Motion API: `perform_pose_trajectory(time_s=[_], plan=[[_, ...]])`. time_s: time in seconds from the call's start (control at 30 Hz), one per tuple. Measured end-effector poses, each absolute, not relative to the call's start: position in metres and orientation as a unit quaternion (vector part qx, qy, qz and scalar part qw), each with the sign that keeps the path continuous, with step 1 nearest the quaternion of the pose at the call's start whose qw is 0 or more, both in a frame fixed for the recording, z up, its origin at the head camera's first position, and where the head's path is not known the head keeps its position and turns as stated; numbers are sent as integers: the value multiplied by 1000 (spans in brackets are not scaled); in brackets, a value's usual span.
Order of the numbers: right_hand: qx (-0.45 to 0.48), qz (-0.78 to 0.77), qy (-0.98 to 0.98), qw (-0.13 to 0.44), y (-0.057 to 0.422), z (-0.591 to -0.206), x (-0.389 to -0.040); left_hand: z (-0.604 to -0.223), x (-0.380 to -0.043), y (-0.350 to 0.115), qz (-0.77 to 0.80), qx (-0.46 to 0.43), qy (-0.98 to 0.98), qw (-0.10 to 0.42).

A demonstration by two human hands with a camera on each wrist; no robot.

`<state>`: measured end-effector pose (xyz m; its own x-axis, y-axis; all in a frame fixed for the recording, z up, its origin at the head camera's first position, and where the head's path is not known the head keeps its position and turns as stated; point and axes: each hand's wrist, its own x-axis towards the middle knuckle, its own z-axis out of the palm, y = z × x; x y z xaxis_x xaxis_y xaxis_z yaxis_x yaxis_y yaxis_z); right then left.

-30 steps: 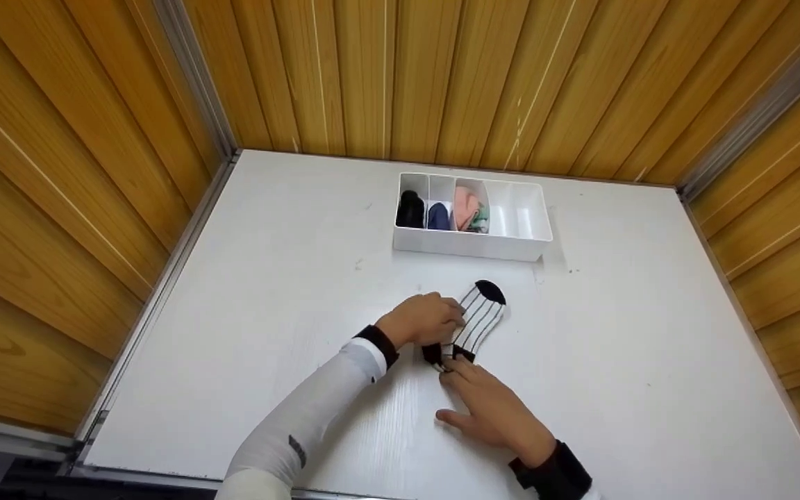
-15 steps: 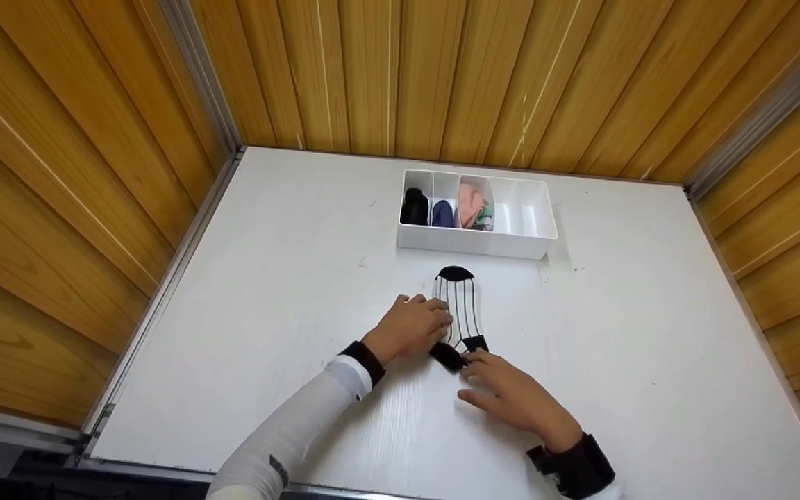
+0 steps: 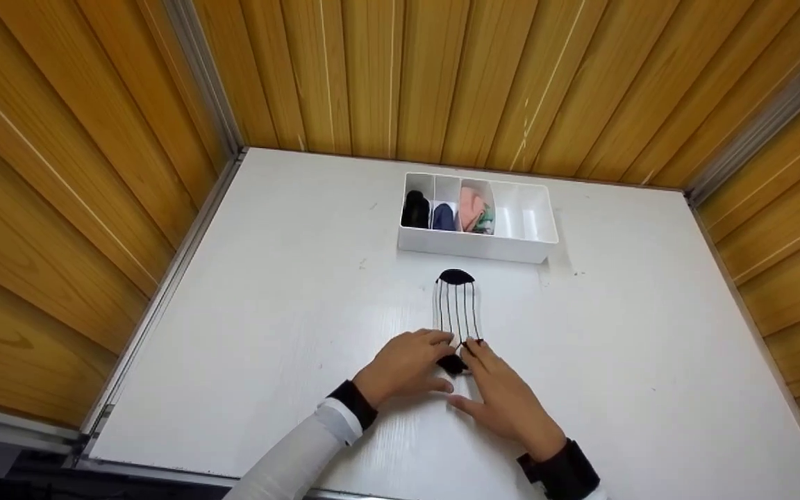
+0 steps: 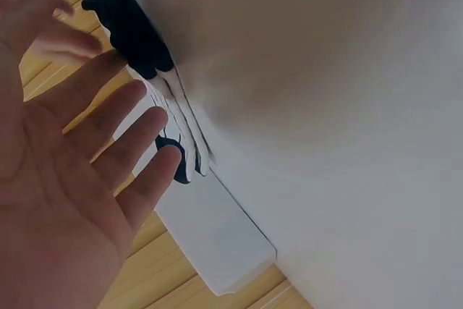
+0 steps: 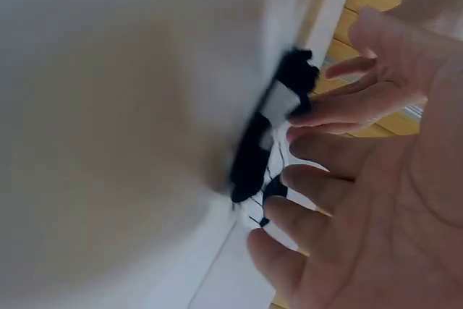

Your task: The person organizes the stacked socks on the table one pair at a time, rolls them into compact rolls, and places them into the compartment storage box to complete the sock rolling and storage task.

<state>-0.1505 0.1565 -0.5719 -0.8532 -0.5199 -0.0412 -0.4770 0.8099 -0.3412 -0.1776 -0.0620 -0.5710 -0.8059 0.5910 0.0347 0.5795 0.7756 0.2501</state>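
A white sock (image 3: 457, 309) with thin black stripes and a black end lies flat on the table, pointing away from me. Its near part is black and bunched. In the left wrist view two white layers of the sock (image 4: 181, 117) lie one over the other. My left hand (image 3: 403, 368) has its fingertips at the left side of the near black part, fingers extended. From the right, my right hand (image 3: 504, 396) lays its extended fingertips on that same end. The right wrist view shows the dark bunched part of the sock (image 5: 253, 150) beside my spread fingers.
Beyond the sock stands a white divided box (image 3: 476, 248). It holds a black item (image 3: 415, 210), a navy item (image 3: 444, 217) and a pink cloth (image 3: 471, 207) with something green beside it. Wood-panelled walls (image 3: 421, 76) enclose the white table (image 3: 289, 278).
The sock has turned from slanting right to pointing straight away. My left hand has moved from its side down to the near end. My right hand shifted right, then back in.
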Motion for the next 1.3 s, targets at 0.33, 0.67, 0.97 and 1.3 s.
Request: perform_pose_trajectory(time_s=[0.33,0.67,0.97,1.3], plan=[[-247,-163,950,98,155,-567,-146,-567,-171,-57,108,310,944,34],[-261,-156,953,-11,137,-571,-161,-564,-181,-45,70,291,953,-38],[-301,-105,944,-87,129,-575,-166,-568,-186,-44,81,280,955,-48],[-248,-174,953,5,134,-569,-180,-564,-194,-45,123,258,958,-8]])
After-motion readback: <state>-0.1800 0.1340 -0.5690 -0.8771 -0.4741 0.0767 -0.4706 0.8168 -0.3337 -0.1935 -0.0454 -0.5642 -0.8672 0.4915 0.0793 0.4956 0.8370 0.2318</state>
